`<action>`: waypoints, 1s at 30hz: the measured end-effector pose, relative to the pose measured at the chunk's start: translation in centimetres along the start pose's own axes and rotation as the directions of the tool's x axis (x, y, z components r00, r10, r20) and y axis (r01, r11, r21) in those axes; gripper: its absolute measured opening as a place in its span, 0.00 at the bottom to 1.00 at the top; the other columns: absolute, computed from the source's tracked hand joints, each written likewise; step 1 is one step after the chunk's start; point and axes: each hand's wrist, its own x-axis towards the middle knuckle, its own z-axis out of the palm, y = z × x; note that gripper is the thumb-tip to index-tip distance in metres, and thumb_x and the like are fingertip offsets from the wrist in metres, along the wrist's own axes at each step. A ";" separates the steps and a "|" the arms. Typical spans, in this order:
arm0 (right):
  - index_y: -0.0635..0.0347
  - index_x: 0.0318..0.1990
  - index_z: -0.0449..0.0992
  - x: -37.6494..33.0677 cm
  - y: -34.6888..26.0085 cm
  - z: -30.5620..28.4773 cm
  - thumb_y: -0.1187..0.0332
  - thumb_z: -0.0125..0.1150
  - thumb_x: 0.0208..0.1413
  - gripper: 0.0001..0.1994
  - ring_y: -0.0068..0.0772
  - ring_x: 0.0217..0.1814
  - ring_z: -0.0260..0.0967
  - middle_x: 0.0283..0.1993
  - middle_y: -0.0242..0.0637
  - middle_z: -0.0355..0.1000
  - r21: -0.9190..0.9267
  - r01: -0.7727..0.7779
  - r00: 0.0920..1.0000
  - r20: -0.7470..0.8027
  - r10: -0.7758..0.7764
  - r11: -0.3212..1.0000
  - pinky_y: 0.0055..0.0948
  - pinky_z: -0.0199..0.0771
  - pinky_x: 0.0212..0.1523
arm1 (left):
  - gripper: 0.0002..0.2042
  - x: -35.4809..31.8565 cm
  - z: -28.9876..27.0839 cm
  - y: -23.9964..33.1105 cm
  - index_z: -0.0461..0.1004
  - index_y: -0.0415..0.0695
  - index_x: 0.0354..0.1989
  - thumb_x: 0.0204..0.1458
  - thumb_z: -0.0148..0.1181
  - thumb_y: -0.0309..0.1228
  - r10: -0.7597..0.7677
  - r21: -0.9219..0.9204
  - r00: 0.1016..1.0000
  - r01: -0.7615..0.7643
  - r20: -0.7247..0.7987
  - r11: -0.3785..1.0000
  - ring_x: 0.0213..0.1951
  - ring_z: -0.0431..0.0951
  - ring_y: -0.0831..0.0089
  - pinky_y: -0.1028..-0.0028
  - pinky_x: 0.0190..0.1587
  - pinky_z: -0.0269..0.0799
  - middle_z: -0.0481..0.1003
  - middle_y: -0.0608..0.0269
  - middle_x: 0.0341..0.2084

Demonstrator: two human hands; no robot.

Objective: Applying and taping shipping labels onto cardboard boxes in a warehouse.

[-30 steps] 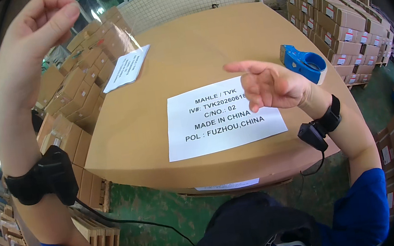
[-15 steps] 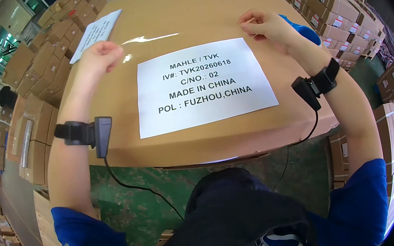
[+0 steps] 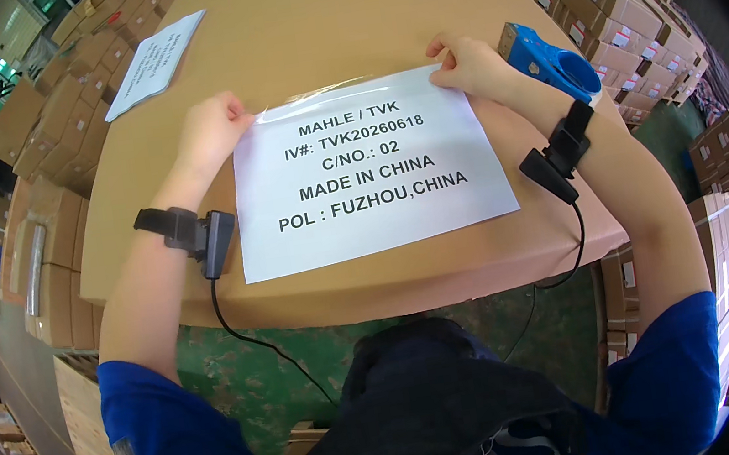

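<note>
A white printed sheet (image 3: 380, 236) lies flat on top of a large brown carton (image 3: 338, 24). Along the sheet's far edge runs a glossy strip of clear tape (image 3: 320, 98). My left hand (image 3: 212, 135) pinches the strip's left end by the sheet's far left corner. At the far right corner, my right hand (image 3: 474, 66) has thumb and fingers closed on the other end. How firmly the tape touches the paper cannot be made out. A blue tape dispenser (image 3: 545, 61) rests on the carton just right of my right hand.
More printed sheets (image 3: 155, 66) lie in a pile at the carton's far left. Stacked cartons stand left (image 3: 48, 131) and right (image 3: 608, 11). Thin black cables hang from the straps on both my wrists. Green floor (image 3: 258, 398) shows below the carton's near edge.
Both hands have come down toward me, bringing the clear tape from beyond the sheet to its far edge. More of the blue dispenser shows. The whole view has shifted slightly.
</note>
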 end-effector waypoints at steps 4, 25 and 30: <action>0.62 0.36 0.70 0.1 -2.8 -2.6 0.71 0.60 0.44 0.11 0.19 0.27 0.63 0.23 0.29 0.66 0.172 0.048 0.991 -0.128 -0.026 0.984 0.21 0.63 0.29 | 0.11 -3.3 -3.3 -0.5 0.73 0.38 0.33 0.44 0.62 0.32 -0.119 -0.249 0.977 0.072 -0.180 0.966 0.30 0.74 0.73 0.75 0.34 0.69 0.75 0.60 0.25; 0.60 0.29 0.66 -4.1 -25.5 -1.8 0.76 0.56 0.50 0.04 0.12 0.32 0.59 0.30 0.25 0.64 0.821 0.564 0.151 0.005 -0.988 0.090 0.14 0.60 0.33 | 0.07 -37.7 -2.4 15.6 0.67 0.44 0.35 0.49 0.58 0.24 -0.617 -0.581 -0.236 -0.208 -0.750 0.787 0.36 0.67 0.82 0.80 0.41 0.63 0.70 0.68 0.32; 0.59 0.35 0.67 -5.1 -27.1 -1.1 0.75 0.56 0.50 0.06 0.12 0.31 0.59 0.30 0.23 0.64 0.929 0.369 0.014 -0.037 -0.999 -0.030 0.13 0.59 0.32 | 0.08 -37.1 2.2 30.1 0.65 0.45 0.34 0.49 0.57 0.23 -0.431 -0.542 -0.461 0.136 -0.776 0.829 0.31 0.63 0.84 0.83 0.36 0.60 0.65 0.72 0.27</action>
